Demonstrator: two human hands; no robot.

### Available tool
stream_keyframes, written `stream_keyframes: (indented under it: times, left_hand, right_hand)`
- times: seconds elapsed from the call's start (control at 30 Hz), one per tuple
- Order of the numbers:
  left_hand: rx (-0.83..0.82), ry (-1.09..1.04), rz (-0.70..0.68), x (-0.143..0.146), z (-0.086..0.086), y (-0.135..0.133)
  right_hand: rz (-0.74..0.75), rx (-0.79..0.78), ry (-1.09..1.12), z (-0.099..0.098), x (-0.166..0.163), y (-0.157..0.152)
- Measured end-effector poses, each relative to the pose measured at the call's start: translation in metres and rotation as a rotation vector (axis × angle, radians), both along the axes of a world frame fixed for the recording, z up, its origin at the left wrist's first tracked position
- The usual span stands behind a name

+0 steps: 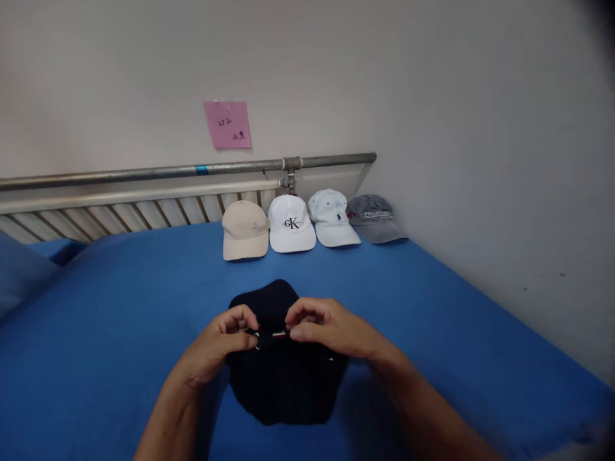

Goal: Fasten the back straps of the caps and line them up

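Observation:
A dark navy cap is in front of me over the blue bed, its brim pointing away. Thumb and fingers of my left hand pinch the cap's strap beside a small metal ring buckle. On the other side of the strap, my right hand is closed in a pinch, next to a small red and white tag. The fingertips partly cover the strap, so its fastening cannot be made out fully.
Beyond it, a beige cap, a white cap, a pale blue cap and a grey cap stand in a row on the blue sheet. Behind them run a radiator and a metal pipe; a pink note hangs above.

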State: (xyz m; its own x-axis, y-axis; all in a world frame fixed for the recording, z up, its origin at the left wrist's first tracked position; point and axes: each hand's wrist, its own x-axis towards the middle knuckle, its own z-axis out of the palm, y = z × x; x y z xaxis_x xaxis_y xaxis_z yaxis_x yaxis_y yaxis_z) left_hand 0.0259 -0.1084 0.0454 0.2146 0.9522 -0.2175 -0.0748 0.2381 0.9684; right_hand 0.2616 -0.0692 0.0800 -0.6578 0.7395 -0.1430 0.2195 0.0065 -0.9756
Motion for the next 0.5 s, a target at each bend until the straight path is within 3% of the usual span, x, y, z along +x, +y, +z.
stream_keyframes:
  times: [0.1,0.2,0.3,0.5]
  left_hand:
    - [0.037,-0.083,0.017,-0.001,-0.002,-0.010]
    - [0.069,-0.135,0.017,-0.004,-0.003,-0.021]
    - [0.092,-0.086,-0.073,-0.006,0.004,-0.028]
    - [0.282,0.362,-0.232,0.010,0.048,-0.048]
  right_hand:
    - [-0.031,0.039,0.008,-0.002,0.012,-0.017]
    - [-0.031,0.270,-0.115,-0.004,0.020,-0.040]
    - [0.013,0.483,-0.160,0.000,0.024,-0.056]
    - [-0.050,0.313,0.026,0.012,0.029,-0.064]
